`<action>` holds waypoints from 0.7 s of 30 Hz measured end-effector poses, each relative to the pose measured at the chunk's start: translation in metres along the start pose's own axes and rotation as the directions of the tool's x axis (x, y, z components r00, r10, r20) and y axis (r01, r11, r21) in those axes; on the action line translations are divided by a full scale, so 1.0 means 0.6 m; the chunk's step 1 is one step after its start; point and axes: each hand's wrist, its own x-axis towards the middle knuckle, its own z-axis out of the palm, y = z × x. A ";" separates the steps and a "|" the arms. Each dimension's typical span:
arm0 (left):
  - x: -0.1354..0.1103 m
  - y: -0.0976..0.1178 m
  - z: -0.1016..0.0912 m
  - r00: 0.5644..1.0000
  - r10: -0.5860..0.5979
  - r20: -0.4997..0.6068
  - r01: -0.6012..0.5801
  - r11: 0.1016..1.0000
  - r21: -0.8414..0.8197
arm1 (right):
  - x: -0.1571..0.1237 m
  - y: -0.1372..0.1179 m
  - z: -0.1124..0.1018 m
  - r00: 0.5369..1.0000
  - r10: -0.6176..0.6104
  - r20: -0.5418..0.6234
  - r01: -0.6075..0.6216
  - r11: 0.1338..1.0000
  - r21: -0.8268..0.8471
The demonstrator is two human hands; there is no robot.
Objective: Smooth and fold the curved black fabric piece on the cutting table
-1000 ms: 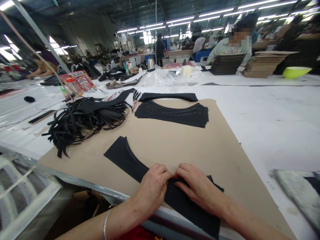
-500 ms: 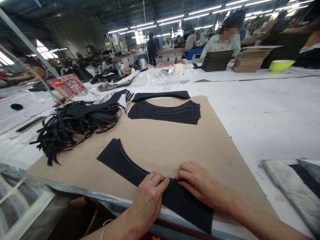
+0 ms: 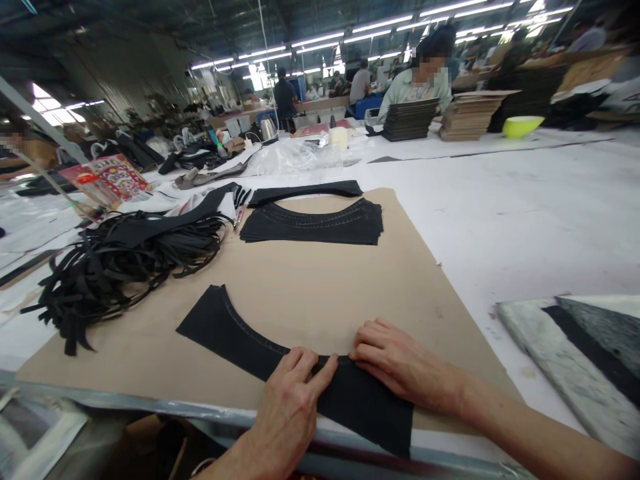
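Note:
A curved black fabric piece (image 3: pixel 230 333) with a stitched inner edge lies on a brown cardboard sheet (image 3: pixel 320 280) at the table's near edge. My left hand (image 3: pixel 290 400) lies flat on its middle, fingers stretched out and spread. My right hand (image 3: pixel 400 363) rests just to the right, fingers pressed down on the piece's upper edge. Neither hand grips anything. Farther back on the cardboard sits a stack of matching curved black pieces (image 3: pixel 313 223), with one more black piece (image 3: pixel 305 191) behind it.
A tangle of black strips (image 3: pixel 120 253) spreads over the cardboard's left side. A grey board with black fabric (image 3: pixel 575 353) lies at right. Across the white table a person (image 3: pixel 415 83) works beside stacked dark sheets (image 3: pixel 410 120), cardboard stacks (image 3: pixel 467 113) and a yellow-green bowl (image 3: pixel 523 125).
My view has shifted to the right, so everything has slid left in the picture. My hands have moved slightly apart on the fabric piece, and my left fingers have spread flatter.

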 end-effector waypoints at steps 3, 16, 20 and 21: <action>0.000 0.000 0.005 0.997 0.020 -0.070 -0.017 0.999 0.047 | -0.007 0.005 0.001 1.000 -0.005 0.002 0.005 1.000 -0.031; 0.031 0.017 -0.011 0.991 0.044 0.123 -0.046 0.999 0.019 | -0.017 0.017 -0.006 1.000 0.008 0.010 -0.007 0.998 -0.062; 0.041 0.027 -0.017 0.990 -0.077 0.118 0.078 0.997 -0.007 | -0.017 0.024 -0.013 0.999 0.035 0.028 -0.036 0.999 0.002; 0.045 0.029 -0.018 0.989 -0.105 0.105 0.108 0.994 -0.025 | -0.017 0.026 -0.014 0.999 0.039 0.031 -0.039 0.999 0.015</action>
